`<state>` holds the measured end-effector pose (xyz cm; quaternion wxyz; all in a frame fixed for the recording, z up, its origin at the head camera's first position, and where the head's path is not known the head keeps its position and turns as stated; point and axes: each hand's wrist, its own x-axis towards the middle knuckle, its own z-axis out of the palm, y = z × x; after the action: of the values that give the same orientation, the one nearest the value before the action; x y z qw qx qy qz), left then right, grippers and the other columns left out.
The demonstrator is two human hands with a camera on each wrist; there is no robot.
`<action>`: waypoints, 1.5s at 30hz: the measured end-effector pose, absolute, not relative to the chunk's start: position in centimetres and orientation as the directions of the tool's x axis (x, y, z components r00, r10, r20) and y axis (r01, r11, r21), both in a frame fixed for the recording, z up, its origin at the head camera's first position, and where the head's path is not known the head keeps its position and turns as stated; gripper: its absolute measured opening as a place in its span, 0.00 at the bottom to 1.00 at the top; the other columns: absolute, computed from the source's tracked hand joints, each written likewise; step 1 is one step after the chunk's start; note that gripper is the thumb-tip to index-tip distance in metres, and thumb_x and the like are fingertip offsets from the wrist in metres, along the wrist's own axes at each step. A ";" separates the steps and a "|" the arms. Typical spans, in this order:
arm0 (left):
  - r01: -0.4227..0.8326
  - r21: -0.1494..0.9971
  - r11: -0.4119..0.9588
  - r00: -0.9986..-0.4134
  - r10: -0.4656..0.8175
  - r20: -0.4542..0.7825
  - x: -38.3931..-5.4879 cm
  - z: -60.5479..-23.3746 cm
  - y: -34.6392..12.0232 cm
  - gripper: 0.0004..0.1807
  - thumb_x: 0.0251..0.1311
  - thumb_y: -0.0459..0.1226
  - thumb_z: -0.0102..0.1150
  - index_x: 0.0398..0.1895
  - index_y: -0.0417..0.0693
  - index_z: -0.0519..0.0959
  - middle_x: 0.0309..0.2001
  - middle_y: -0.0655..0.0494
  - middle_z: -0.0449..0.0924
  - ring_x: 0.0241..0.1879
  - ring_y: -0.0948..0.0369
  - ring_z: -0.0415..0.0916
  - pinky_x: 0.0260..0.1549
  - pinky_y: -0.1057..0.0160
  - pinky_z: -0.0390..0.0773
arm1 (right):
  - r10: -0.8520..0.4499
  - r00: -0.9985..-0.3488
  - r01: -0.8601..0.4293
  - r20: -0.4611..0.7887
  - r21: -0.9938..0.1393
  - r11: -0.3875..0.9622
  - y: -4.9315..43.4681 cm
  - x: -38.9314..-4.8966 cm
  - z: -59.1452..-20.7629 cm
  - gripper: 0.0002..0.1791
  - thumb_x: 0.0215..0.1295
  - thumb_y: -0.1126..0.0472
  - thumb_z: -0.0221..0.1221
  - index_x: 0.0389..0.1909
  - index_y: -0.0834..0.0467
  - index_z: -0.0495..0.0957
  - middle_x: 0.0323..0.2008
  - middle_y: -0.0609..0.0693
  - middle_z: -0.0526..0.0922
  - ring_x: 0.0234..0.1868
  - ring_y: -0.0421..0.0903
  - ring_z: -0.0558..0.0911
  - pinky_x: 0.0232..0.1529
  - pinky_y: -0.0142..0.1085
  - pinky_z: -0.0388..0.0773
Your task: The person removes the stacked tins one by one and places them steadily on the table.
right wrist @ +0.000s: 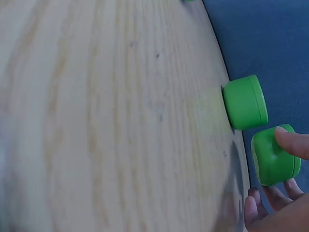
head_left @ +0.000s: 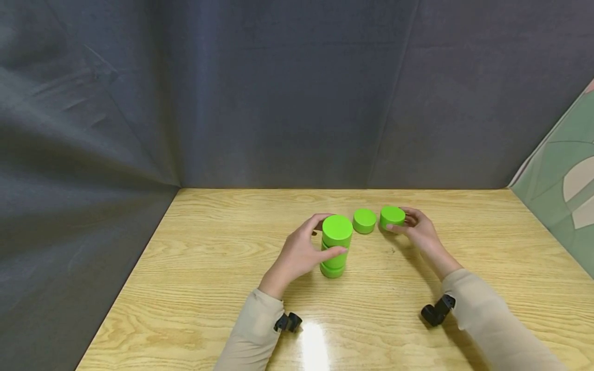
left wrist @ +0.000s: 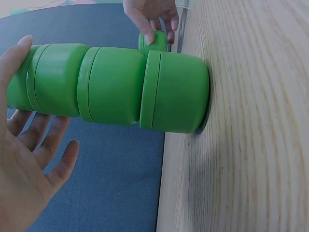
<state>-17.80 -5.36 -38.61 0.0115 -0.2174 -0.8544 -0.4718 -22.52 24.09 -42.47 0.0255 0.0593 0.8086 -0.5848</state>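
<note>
A stack of several round green lidded jars (head_left: 337,228) stands upright on the table. My left hand (head_left: 299,255) holds it near the top, thumb on the near side and fingers reaching behind; in the left wrist view the thumb and fingers lie on opposite sides of the uppermost jars. My right hand (head_left: 426,238) pinches a similar green jar (right wrist: 273,157) between thumb and fingers, slightly tilted and held a little off the table. Between the stack and that jar, another green jar (head_left: 364,221) stands alone on the wood.
The wooden table (head_left: 209,288) ends at a dark grey cloth wall (head_left: 287,103) behind, with more cloth on the left. A green patterned panel (head_left: 566,190) borders the right side. A black wrist camera (head_left: 436,312) sits at each cuff.
</note>
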 end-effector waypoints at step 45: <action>0.362 0.795 0.487 -0.910 0.370 0.188 -17.8 -38.6 -5.6 0.38 0.53 0.57 0.72 0.67 0.66 0.69 0.56 0.70 0.75 0.55 0.55 0.72 0.52 0.51 0.75 | -0.041 -0.992 0.095 -0.122 -0.908 0.408 24.7 -23.2 -43.6 0.43 0.63 0.68 0.65 0.70 0.76 0.50 0.67 0.75 0.61 0.69 0.69 0.60 0.68 0.57 0.60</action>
<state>-17.82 -5.56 -38.59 -0.0044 -0.2121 -0.8621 -0.4602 -23.23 24.74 -43.55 0.0624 0.0159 0.8367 -0.5439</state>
